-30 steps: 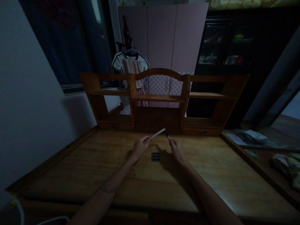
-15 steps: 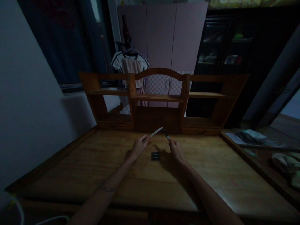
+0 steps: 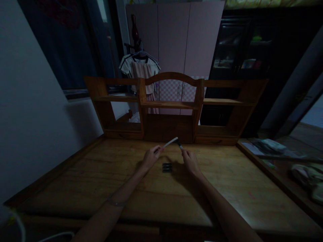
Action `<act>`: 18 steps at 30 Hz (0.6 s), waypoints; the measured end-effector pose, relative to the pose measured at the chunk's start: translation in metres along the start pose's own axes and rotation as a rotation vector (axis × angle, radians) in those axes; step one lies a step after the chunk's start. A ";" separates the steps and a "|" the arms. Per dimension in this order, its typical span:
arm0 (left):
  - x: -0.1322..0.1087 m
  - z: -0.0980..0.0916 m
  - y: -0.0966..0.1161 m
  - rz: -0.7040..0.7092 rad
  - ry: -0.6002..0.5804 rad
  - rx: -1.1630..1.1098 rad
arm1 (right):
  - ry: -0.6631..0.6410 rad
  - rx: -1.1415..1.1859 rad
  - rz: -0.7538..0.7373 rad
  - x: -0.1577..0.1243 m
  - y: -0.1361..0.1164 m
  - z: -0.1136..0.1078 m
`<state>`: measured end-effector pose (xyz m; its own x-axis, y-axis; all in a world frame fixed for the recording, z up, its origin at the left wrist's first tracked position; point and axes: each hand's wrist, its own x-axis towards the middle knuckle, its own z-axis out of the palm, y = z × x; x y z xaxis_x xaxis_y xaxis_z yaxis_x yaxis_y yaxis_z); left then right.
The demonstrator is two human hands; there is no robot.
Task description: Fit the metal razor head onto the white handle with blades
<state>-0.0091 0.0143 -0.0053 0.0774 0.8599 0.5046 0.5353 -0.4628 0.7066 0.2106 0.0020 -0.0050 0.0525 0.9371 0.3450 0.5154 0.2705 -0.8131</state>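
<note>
My left hand is closed around a slim white stick that slants up to the right. My right hand is closed on the pale handle of a small tool with a dark head, which looks like a razor. The stick's tip meets or overlaps the dark head; I cannot tell whether they touch. Below and between both hands, a small dark case with several ridged rows lies on the wooden desk.
A wooden shelf unit stands along the desk's back edge. A white wall borders the left side. Papers and plastic lie beyond the right edge, near a pale cloth bundle. A white cable is at lower left.
The white stick has shifted slightly to the right, so its tip now reaches the razor's dark head. My right hand has hardly moved, and the dark case lies where it was.
</note>
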 end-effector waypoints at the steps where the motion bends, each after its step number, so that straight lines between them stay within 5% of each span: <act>1: 0.000 0.000 0.000 -0.010 0.014 0.010 | 0.003 -0.001 -0.001 0.000 0.000 0.000; 18: -0.001 -0.001 0.001 -0.017 -0.006 -0.004 | 0.011 0.031 -0.010 -0.002 -0.002 -0.002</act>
<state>-0.0099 0.0130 -0.0045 0.0739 0.8688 0.4897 0.5335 -0.4493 0.7166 0.2113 -0.0008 -0.0031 0.0571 0.9317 0.3586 0.4895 0.2870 -0.8234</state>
